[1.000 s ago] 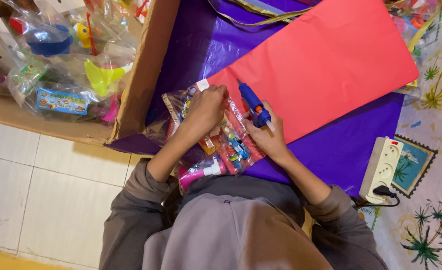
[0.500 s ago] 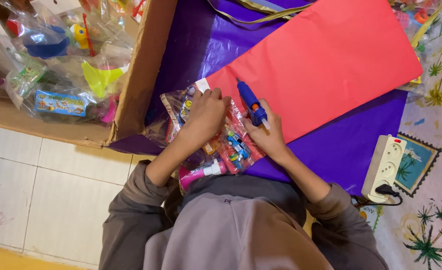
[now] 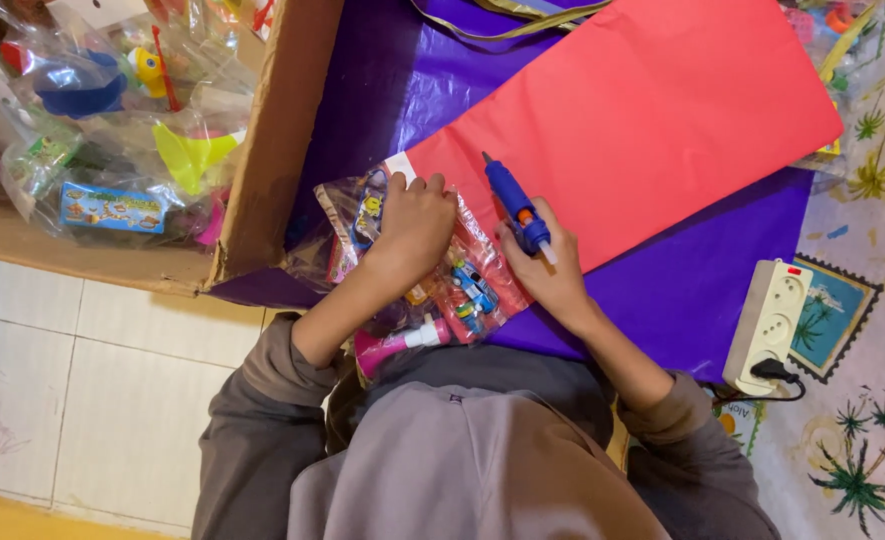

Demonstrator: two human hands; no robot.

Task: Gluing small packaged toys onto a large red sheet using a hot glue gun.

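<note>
Cardboard box: an open brown cardboard box (image 3: 280, 140) fills the upper left, packed with clear plastic bags of small coloured toys (image 3: 112, 130); it stands just beside the work area, apart from both hands.
Floor: pale square floor tiles (image 3: 112, 400) show below the box.
Purple sheet: a glossy purple plastic sheet (image 3: 682, 290) covers the surface under everything in the middle.
Left hand: the left hand (image 3: 414, 222) lies palm down on a clear plastic packet of small toys (image 3: 467, 285), fingers (image 3: 417, 185) curled and pressing its top edge against the corner of the red sheet; it holds the packet flat rather than lifting it.
Packet: it lies on the purple sheet between the two hands, partly under the left one, with a pink toy horn (image 3: 392, 345) at its lower end.
Right hand: the right hand (image 3: 552, 280) is closed round a blue glue gun (image 3: 515, 205), gripping its handle.
Key relation: the gun's long axis runs up and to the left, its tip resting on the red sheet just right of the left hand's fingertips; the right hand is nearer the gun, the left nearer the packet's top edge.
Red sheet: a large red paper sheet (image 3: 652, 110) slants up to the right.
Power strip: a cream plastic power strip (image 3: 767, 325) with a black plug sits at far right, well apart.
</note>
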